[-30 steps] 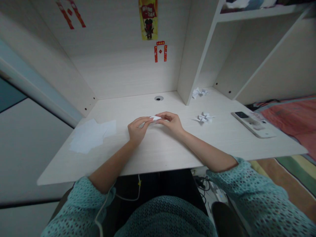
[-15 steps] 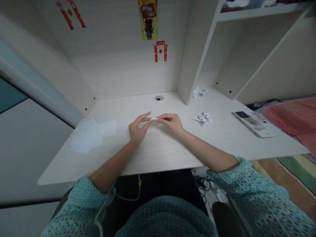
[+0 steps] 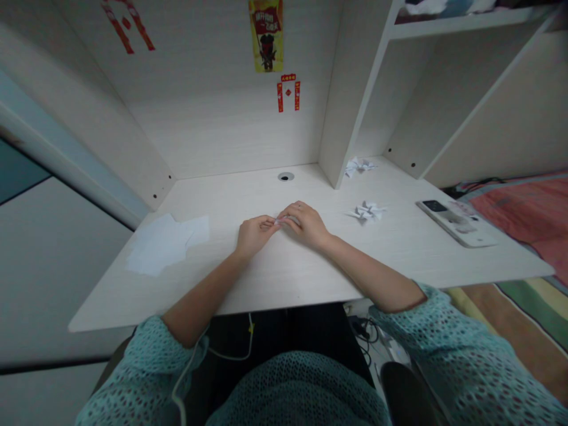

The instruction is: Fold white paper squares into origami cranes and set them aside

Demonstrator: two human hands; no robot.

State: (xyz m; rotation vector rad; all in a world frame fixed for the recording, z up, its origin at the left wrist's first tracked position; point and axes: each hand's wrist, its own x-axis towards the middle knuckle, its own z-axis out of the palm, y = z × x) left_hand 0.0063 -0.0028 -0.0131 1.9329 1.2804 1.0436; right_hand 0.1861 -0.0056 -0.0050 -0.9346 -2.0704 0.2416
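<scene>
Over the middle of the white desk (image 3: 266, 278), a small piece of folded white paper (image 3: 277, 222) is pinched between my two hands, mostly covered by the fingers. My left hand (image 3: 257, 234) grips it from the left with thumb and fingers together. From the right, my right hand (image 3: 304, 223) holds it too, its fingers curled over the top. A pile of white paper pieces (image 3: 162, 245) lies flat to the left. On the right sits a cluster of small folded white paper shapes (image 3: 367, 213), with another folded paper cluster (image 3: 359, 167) behind it by the divider.
A phone (image 3: 455, 223) lies at the desk's right side. An upright divider panel (image 3: 355, 100) rises behind the right-hand papers. The back panel bears red stickers (image 3: 288, 93) and a yellow packet (image 3: 267, 36), above a round cable hole (image 3: 286, 176). A white cable (image 3: 177, 396) hangs by my left sleeve.
My left fingers, spread before, have curled in around the folded paper. My right hand's fingers have arched over it. The paper is now more covered and slightly lower in view.
</scene>
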